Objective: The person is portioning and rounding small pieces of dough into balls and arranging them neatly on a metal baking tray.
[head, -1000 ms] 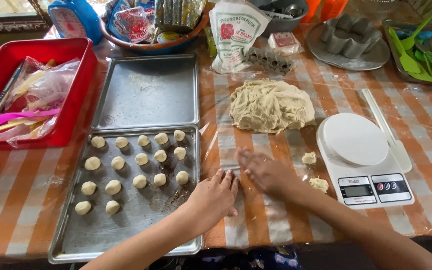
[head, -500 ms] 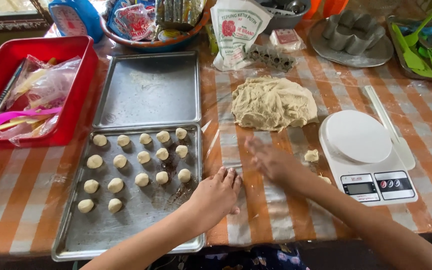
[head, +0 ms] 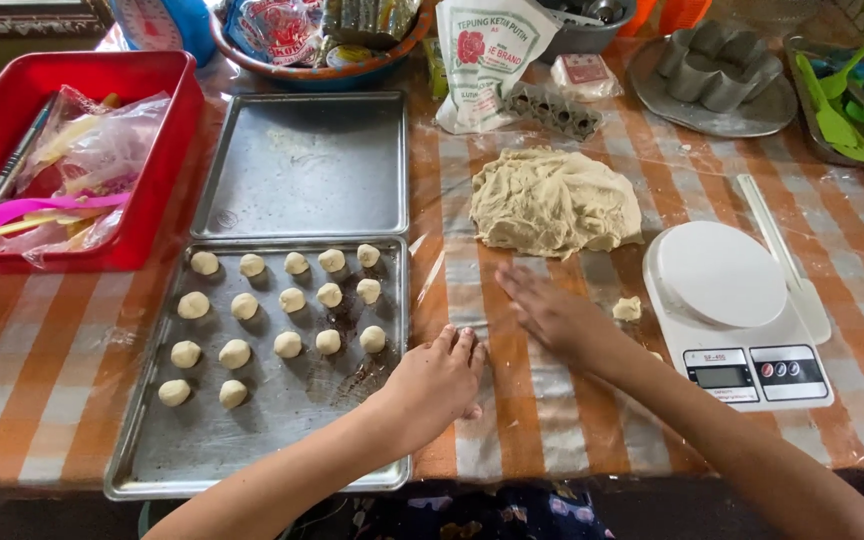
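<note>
Pale dough balls [head: 282,312], eighteen or so in rough rows, fill the far half of the metal baking tray [head: 252,450] just left of the left hand's fingers; the tray's near half is bare, and a second tray [head: 302,165] beyond it holds nothing. The left hand [head: 437,378] rests palm down at the tray's right edge, fingers [head: 462,345] loosely spread and holding nothing. The right hand [head: 552,312] lies flat on the plastic-covered striped counter [head: 32,380], fingers extended and parted; whether a bit of dough sits under the palm cannot be seen. A small dough piece [head: 628,308] lies just right of those fingers, beside a white kitchen scale [head: 727,305]. Beyond the fingertips sits the large dough mound [head: 555,202], mostly unportioned. Judging by this, shaping is perhaps a third done, with much dough and tray space remaining. A red basket [head: 142,200] of utensils stands far left.
</note>
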